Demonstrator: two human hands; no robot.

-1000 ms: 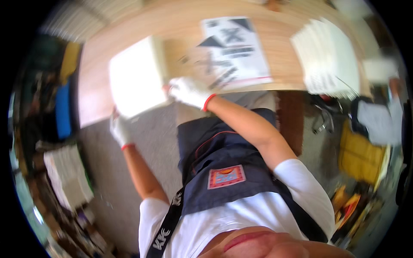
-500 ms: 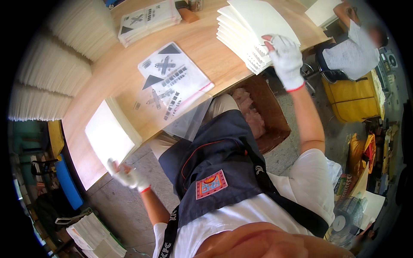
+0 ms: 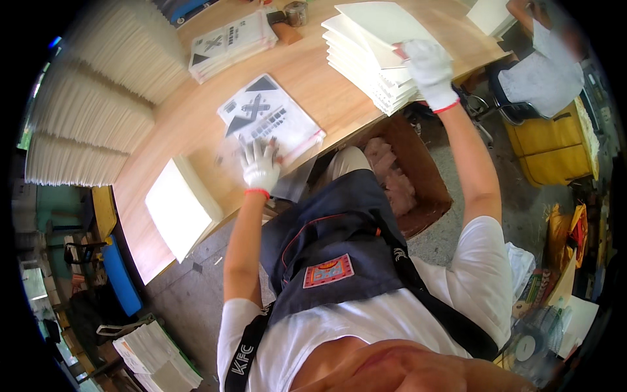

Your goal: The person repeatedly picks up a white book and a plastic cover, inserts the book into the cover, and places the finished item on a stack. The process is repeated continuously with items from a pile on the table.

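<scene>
Head view: nearest is the dark apron (image 3: 326, 242), worn over a white shirt, on the near side of the printed sleeves (image 3: 277, 108). These lie flat on the desk (image 3: 196, 117), between the two hands but much closer to the left one. To their near right, below the desk edge, a brown cardboard box (image 3: 428, 186) holds pinkish material.

The left hand (image 3: 261, 164), in a white glove with a red cuff, is spread with fingers apart over the near-left part of the printed sleeves; whether it presses on them I cannot tell. A translucent sheet (image 3: 295, 183) hangs at the desk edge just beside it, on the near side of the sleeves. Left of the sleeves lies a thick white block of paper (image 3: 176, 209), apart from the hand.

The right hand (image 3: 424, 68), gloved alike, is well apart from the left. Its fingers are bent at the side of a fanned stack of white booklets (image 3: 375, 36), to the far right of the sleeves; whether they grip one I cannot tell.

Beyond the sleeves sit a printed bundle (image 3: 232, 46), a brown block (image 3: 284, 31) and a jar (image 3: 296, 13). Tall paper stacks (image 3: 104, 104) rise to their far left, and another person (image 3: 542, 72) sits to their far right.
</scene>
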